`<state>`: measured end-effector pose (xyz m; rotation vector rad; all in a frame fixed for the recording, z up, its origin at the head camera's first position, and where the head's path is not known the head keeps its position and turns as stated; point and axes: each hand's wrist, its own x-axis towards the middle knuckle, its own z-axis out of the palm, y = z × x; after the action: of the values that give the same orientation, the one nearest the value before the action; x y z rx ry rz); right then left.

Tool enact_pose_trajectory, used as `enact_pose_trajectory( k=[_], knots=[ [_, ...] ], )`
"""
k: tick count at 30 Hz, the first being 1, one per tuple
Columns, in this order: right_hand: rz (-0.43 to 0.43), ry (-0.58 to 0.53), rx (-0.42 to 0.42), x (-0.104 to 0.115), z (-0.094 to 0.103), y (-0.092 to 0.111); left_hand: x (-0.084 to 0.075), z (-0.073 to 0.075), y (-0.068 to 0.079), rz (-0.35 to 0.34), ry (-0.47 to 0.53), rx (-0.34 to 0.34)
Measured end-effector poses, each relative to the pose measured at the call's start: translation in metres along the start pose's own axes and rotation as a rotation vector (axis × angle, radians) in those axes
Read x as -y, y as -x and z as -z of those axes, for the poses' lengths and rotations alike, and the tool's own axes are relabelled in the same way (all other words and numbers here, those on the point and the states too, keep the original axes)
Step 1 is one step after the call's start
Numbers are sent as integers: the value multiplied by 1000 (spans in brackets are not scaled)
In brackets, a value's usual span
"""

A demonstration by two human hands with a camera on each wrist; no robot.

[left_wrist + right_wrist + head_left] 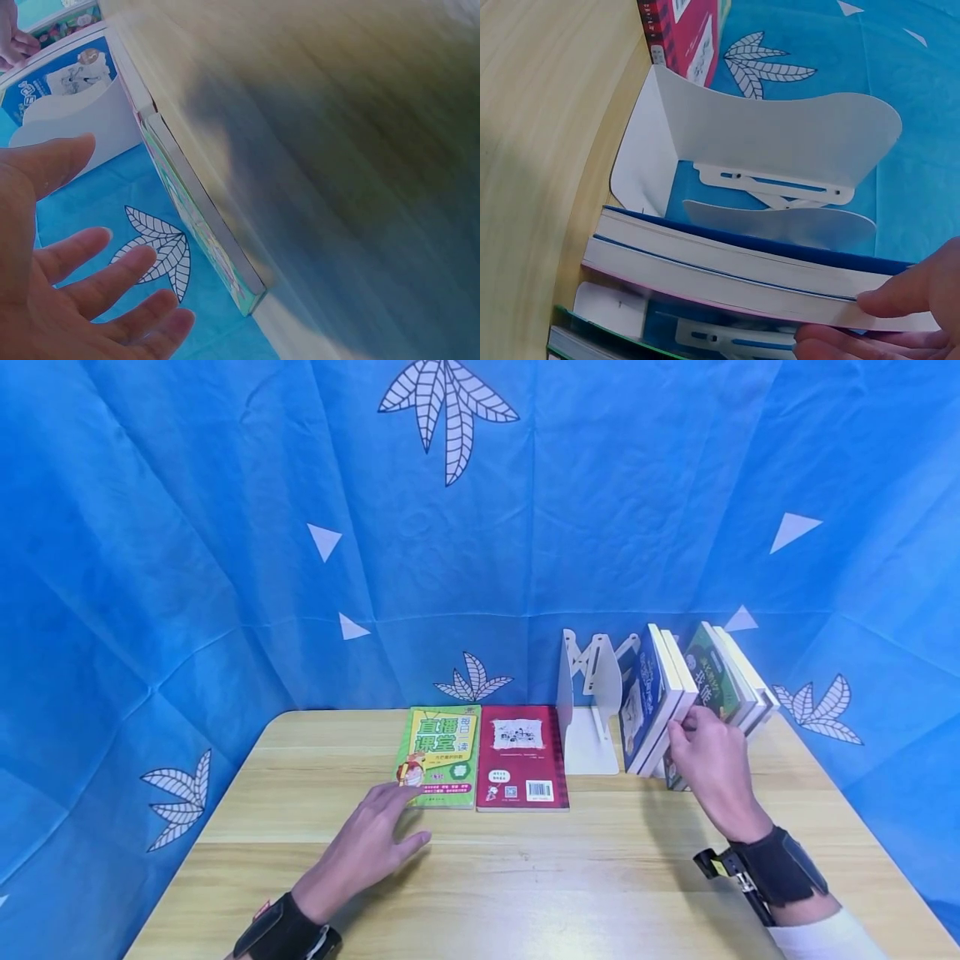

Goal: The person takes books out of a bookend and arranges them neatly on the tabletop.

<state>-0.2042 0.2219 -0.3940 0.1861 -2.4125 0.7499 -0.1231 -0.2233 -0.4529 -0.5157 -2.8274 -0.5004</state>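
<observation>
My right hand (712, 768) pinches a pair of upright books in a white expandable bookend (566, 685). One is a blue-covered book (643, 706), and a white-edged book (720, 285) stands flat against it. In the right wrist view the thumb (900, 294) lies on their page edges and the other fingers curl under the far cover. My left hand (367, 839), its fingers spread and relaxed, holds nothing. Its fingertips overlap the lower left corner of a green book (442, 752) lying on the table. Beside that lies a red book (522, 752), back cover up.
Green-covered books (723, 672) lean in the right-hand section of the bookend, just beyond my right hand. The wooden table (525, 877) runs back to a blue cloth (450, 543) printed with leaves and triangles.
</observation>
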Motion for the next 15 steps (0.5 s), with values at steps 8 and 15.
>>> enact_pose_trajectory(
  k=[8,15],
  knots=[
    [9,8,-9,2,4,4,-1,1,1,-8,7,-7],
    [-10,22,-18,3,9,8,-4,3,1,-10,18,1]
  ],
)
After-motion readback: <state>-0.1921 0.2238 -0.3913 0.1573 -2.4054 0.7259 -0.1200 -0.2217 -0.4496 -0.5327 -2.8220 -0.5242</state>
